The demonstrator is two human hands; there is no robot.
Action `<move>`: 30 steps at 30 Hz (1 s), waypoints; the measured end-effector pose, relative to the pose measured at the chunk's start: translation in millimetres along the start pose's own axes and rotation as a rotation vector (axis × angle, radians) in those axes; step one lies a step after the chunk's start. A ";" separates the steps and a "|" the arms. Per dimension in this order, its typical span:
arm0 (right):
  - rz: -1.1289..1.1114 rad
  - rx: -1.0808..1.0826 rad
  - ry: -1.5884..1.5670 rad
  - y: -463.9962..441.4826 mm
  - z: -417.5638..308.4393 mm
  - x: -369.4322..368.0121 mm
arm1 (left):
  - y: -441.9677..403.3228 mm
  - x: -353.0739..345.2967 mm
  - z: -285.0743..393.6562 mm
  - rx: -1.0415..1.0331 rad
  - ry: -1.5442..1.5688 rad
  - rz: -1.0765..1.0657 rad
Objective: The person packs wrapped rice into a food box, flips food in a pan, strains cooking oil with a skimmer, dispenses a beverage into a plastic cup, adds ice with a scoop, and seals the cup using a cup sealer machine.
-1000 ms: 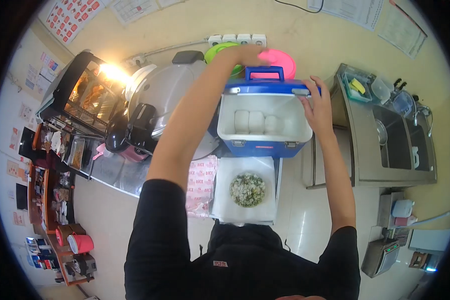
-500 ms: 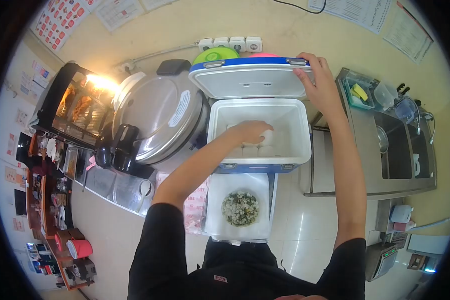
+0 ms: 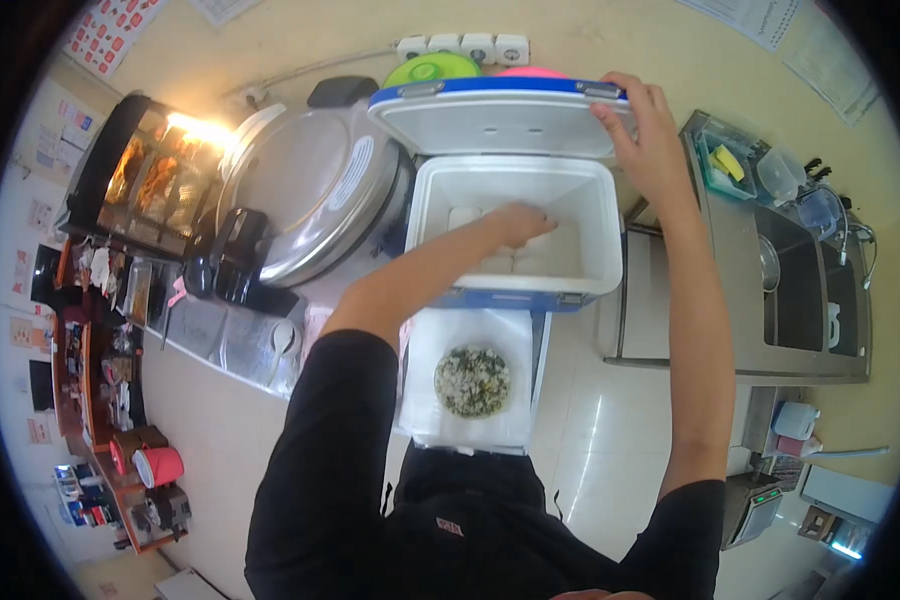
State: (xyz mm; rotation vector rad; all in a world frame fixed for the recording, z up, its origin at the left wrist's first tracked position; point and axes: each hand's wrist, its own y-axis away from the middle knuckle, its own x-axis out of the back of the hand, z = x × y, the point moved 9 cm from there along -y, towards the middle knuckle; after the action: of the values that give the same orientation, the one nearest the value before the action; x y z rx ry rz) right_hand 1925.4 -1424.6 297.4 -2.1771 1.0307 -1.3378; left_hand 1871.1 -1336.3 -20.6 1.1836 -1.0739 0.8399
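A blue cooler box point(image 3: 598, 235) with a white inside stands on the counter, its lid point(image 3: 500, 125) raised and tilted back. My right hand point(image 3: 648, 130) grips the lid's right corner, thumb inside and fingers over the edge. My left hand point(image 3: 522, 226) reaches down into the cooler, fingers bent, over white rounded packs point(image 3: 464, 216) on the cooler's floor. Whether it holds one is hidden. Below the cooler, a round portion of rice with green bits point(image 3: 472, 382) lies on white paper point(image 3: 425, 405).
A large steel cooker point(image 3: 295, 190) and a lit food warmer point(image 3: 160, 175) stand to the left. A ladle point(image 3: 282, 340) lies on the metal counter point(image 3: 210, 330). On the right is a steel sink unit point(image 3: 715, 345) with a basket point(image 3: 720, 165). Green point(image 3: 430, 68) and pink lids are behind the cooler.
The cooler lid has swung up from its partly lowered position. One hand left the lid's handle and went into the cooler, shifting there since; the other stays on the lid's right corner.
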 end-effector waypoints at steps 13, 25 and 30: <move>-0.033 0.029 -0.014 79.9 -38.7 5.6 | 393.4 75.7 120.0 0.536 1.238 0.863; -0.116 -0.227 -0.065 245.1 -71.3 -34.2 | 577.4 -141.2 250.5 1.245 1.862 1.756; -0.586 -0.111 -0.009 355.5 -166.8 -170.4 | 613.3 -155.5 250.4 1.221 1.805 1.709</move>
State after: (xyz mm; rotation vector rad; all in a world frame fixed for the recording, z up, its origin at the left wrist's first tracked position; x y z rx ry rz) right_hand 1594.2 -1521.2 44.1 -2.6921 0.4775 -1.5259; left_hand 1201.9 -1452.1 21.5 -0.4922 0.5020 3.1255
